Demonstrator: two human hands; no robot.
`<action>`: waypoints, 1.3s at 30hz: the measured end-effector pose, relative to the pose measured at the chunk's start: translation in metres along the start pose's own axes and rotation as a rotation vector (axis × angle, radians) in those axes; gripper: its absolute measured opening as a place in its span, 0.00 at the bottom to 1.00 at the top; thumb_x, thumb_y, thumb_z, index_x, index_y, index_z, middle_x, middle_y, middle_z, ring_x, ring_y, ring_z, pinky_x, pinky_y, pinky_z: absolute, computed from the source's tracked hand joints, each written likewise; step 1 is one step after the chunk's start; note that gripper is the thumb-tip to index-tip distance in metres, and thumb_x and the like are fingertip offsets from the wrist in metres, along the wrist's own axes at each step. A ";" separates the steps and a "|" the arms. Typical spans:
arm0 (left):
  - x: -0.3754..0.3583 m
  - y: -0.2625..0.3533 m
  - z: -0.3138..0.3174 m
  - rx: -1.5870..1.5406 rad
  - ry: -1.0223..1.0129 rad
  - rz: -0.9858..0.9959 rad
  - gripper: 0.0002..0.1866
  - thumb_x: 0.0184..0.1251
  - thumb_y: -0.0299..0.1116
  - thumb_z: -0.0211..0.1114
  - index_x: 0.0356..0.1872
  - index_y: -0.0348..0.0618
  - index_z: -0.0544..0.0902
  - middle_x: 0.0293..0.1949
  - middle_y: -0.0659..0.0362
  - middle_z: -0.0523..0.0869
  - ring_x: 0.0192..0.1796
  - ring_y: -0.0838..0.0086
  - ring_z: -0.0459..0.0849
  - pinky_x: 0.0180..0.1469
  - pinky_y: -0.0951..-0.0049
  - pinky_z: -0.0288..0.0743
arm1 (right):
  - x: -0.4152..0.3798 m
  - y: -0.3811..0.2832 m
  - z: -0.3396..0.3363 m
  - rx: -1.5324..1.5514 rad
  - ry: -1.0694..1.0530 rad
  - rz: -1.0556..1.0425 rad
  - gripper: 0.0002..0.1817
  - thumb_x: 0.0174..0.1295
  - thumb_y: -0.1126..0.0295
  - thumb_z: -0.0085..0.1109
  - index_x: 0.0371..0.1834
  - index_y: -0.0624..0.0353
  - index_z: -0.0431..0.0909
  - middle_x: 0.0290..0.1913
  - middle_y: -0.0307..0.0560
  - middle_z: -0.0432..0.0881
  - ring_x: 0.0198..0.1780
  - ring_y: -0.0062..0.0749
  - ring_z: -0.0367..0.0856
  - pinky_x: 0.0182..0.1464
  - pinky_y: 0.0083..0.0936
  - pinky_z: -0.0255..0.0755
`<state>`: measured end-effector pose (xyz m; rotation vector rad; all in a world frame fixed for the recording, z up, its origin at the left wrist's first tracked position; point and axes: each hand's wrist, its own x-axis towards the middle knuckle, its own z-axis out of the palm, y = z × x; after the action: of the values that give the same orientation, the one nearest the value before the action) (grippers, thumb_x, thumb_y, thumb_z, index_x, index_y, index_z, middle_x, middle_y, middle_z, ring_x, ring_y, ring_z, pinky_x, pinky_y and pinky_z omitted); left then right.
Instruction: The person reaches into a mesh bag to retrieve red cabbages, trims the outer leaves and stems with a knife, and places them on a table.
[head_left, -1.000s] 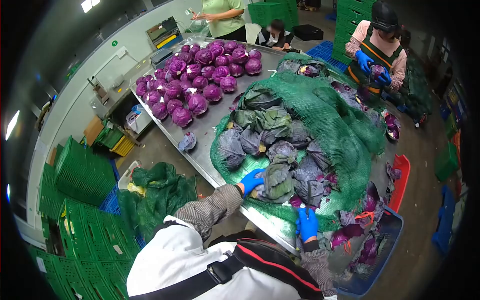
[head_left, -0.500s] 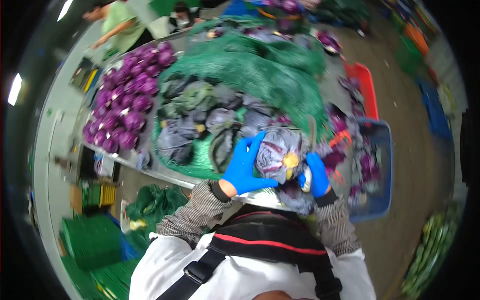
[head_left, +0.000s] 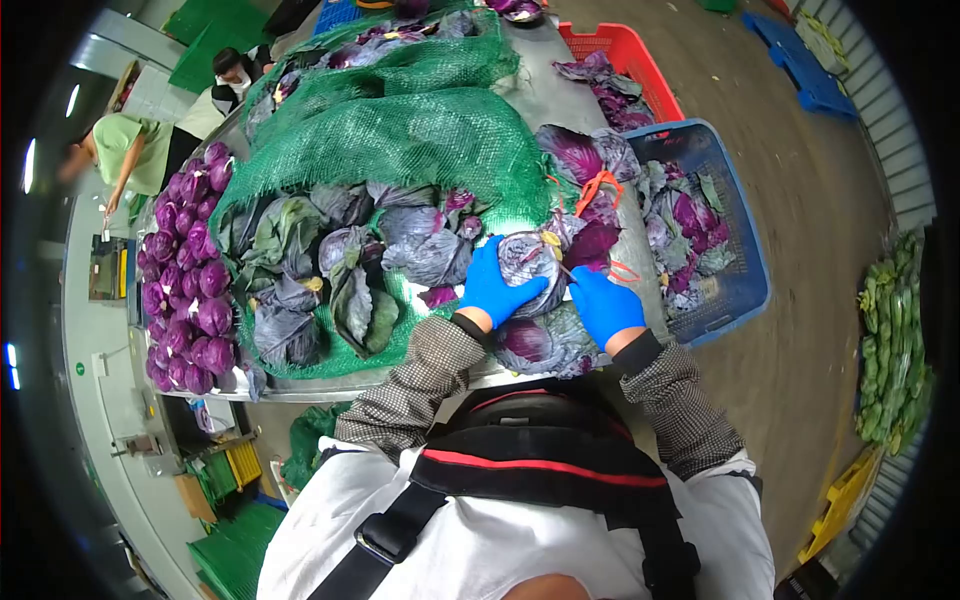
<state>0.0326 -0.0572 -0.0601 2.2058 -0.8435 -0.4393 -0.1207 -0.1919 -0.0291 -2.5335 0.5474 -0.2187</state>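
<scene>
My left hand (head_left: 497,283), in a blue glove, is wrapped round the left side of a red cabbage (head_left: 525,258) with dull purple-grey outer leaves. Its pale cut stem (head_left: 551,241) faces up and away from me. My right hand (head_left: 606,304), also gloved in blue, is closed on a knife (head_left: 566,271); only a thin part of it shows at the cabbage's right side, and the handle is hidden in the fist. Loose cabbage leaves (head_left: 548,343) lie below both hands at the table edge. Dark purple leaves (head_left: 592,245) lie just beyond.
A green mesh sack (head_left: 400,140) with untrimmed cabbages (head_left: 425,245) covers the table's middle. Shiny trimmed cabbages (head_left: 190,290) are piled at left. A blue crate (head_left: 735,290) and a red crate (head_left: 640,60) with leaves stand at right. Two people (head_left: 135,150) are at the far left.
My view has swung to the right. The cabbage has been turned, so its stem end now points away from me. My right hand has moved the knife to the cabbage's right side.
</scene>
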 end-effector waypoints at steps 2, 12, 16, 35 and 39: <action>-0.001 0.004 0.002 0.001 0.017 0.007 0.50 0.33 0.54 0.74 0.58 0.35 0.62 0.50 0.43 0.69 0.54 0.51 0.69 0.57 0.58 0.65 | 0.006 0.005 -0.001 -0.057 -0.101 0.008 0.11 0.60 0.64 0.45 0.42 0.55 0.69 0.30 0.52 0.78 0.30 0.50 0.79 0.29 0.43 0.71; -0.027 0.013 0.015 0.045 0.059 0.284 0.52 0.28 0.49 0.76 0.59 0.37 0.60 0.54 0.44 0.63 0.58 0.49 0.63 0.61 0.57 0.60 | 0.051 0.065 0.059 -0.294 -0.318 0.012 0.11 0.58 0.68 0.44 0.31 0.61 0.78 0.32 0.57 0.80 0.32 0.51 0.81 0.34 0.43 0.74; -0.036 -0.018 -0.006 -0.189 -0.046 0.220 0.53 0.29 0.46 0.78 0.60 0.37 0.59 0.56 0.45 0.64 0.60 0.54 0.64 0.62 0.60 0.60 | 0.047 0.062 0.044 -0.241 -0.459 -0.180 0.12 0.59 0.65 0.49 0.41 0.60 0.75 0.36 0.57 0.80 0.35 0.51 0.80 0.35 0.40 0.74; -0.051 0.011 -0.026 0.130 -0.110 0.006 0.50 0.32 0.52 0.77 0.60 0.42 0.64 0.51 0.45 0.69 0.52 0.54 0.71 0.54 0.61 0.69 | 0.034 -0.002 0.055 0.428 -0.521 0.200 0.34 0.50 0.51 0.58 0.55 0.63 0.67 0.49 0.60 0.76 0.49 0.49 0.77 0.51 0.34 0.70; -0.056 -0.003 -0.028 0.074 -0.119 0.088 0.52 0.29 0.54 0.77 0.61 0.44 0.63 0.53 0.44 0.67 0.56 0.52 0.68 0.57 0.59 0.66 | 0.035 -0.006 0.048 0.207 -0.521 0.195 0.31 0.48 0.53 0.56 0.54 0.58 0.68 0.46 0.61 0.77 0.48 0.53 0.76 0.49 0.39 0.71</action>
<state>0.0077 -0.0029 -0.0397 2.2174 -1.0310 -0.5079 -0.0749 -0.1800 -0.0649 -2.1947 0.5216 0.4238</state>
